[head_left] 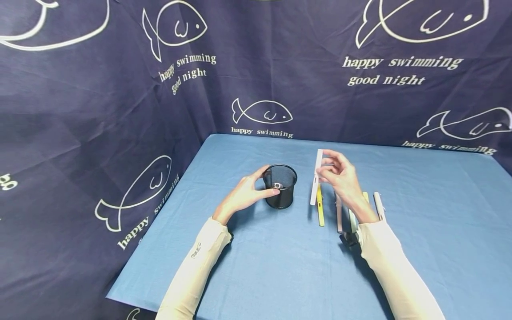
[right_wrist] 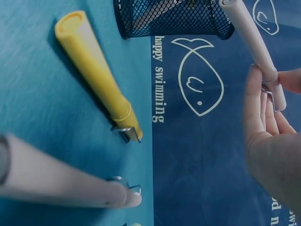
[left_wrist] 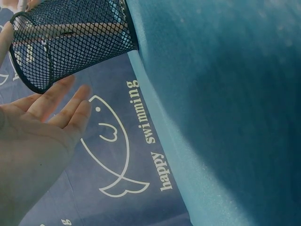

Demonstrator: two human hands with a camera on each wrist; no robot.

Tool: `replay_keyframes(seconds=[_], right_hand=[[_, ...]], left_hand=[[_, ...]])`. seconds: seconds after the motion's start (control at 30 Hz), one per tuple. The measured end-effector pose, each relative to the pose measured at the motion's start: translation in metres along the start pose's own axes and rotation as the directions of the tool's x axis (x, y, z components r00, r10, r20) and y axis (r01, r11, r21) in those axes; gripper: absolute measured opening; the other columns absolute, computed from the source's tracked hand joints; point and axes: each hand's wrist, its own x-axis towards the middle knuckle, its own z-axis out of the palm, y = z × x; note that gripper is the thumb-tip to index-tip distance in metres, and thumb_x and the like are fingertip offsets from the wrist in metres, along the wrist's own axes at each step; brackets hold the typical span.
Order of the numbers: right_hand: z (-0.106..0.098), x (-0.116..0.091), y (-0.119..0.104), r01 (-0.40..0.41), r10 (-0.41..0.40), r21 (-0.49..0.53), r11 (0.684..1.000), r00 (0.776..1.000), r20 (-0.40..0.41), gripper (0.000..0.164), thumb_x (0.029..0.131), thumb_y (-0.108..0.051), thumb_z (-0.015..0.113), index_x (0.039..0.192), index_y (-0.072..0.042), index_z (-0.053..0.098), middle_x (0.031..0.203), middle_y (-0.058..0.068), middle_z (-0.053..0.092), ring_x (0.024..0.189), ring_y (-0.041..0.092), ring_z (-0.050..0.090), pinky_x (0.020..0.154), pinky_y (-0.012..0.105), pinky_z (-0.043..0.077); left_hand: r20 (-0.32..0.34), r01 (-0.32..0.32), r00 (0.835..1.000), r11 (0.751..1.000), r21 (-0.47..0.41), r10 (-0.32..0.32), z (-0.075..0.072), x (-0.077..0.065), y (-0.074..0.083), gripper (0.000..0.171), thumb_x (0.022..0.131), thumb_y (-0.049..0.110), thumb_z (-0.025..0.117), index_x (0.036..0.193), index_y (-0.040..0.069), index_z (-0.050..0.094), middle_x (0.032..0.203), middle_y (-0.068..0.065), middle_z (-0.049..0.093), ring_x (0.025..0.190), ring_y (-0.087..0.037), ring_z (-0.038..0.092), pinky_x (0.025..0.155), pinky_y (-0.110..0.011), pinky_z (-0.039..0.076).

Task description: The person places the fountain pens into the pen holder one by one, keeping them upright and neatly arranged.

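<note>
A black mesh pen holder (head_left: 280,195) stands upright on the blue table, with a light-coloured pen (left_wrist: 70,31) visible inside through the mesh. My left hand (head_left: 247,194) holds the holder from the left, thumb at its near side and fingers by the far rim. To the right of it, my right hand (head_left: 339,174) pinches a white pen (head_left: 316,178) near its clip end. That pen is raised off the table, tilted slightly from upright, its other end pointing down. Beneath it lies a yellow pen (right_wrist: 96,70).
Under and beside my right forearm lie several more pens: a pinkish one (head_left: 339,218), a pale green one (head_left: 352,221) and a white one (head_left: 378,205) at the right. Dark blue fish-print cloth (head_left: 320,106) hangs behind the table and along its left side.
</note>
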Motion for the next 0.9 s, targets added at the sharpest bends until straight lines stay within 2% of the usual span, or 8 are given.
replay_keyframes(seconds=[0.47, 0.9], right_hand=[[0.015, 0.009, -0.001, 0.032, -0.031, 0.068, 0.997, 0.999, -0.006, 0.053, 0.094, 0.015, 0.059, 0.145, 0.007, 0.046, 0.105, 0.002, 0.063, 0.086, 0.008, 0.068, 0.073, 0.026, 0.06], [0.026, 0.015, -0.002, 0.047, -0.047, 0.094, 0.994, 0.999, 0.005, 0.05, 0.095, 0.015, 0.057, 0.143, 0.006, 0.048, 0.106, 0.003, 0.063, 0.088, 0.008, 0.068, 0.073, 0.026, 0.06]], left_hand=[[-0.004, -0.025, 1.0, 1.0, 0.017, 0.025, 0.0, 0.0, -0.004, 0.08, 0.09, 0.05, 0.078, 0.158, 0.025, 0.044, 0.147, -0.005, 0.057, 0.139, -0.018, 0.048, 0.113, -0.041, 0.039], [-0.005, -0.019, 1.0, 1.0, 0.02, 0.019, 0.0, 0.0, -0.004, 0.081, 0.089, 0.051, 0.078, 0.158, 0.025, 0.044, 0.149, -0.006, 0.056, 0.139, -0.017, 0.048, 0.112, -0.039, 0.04]])
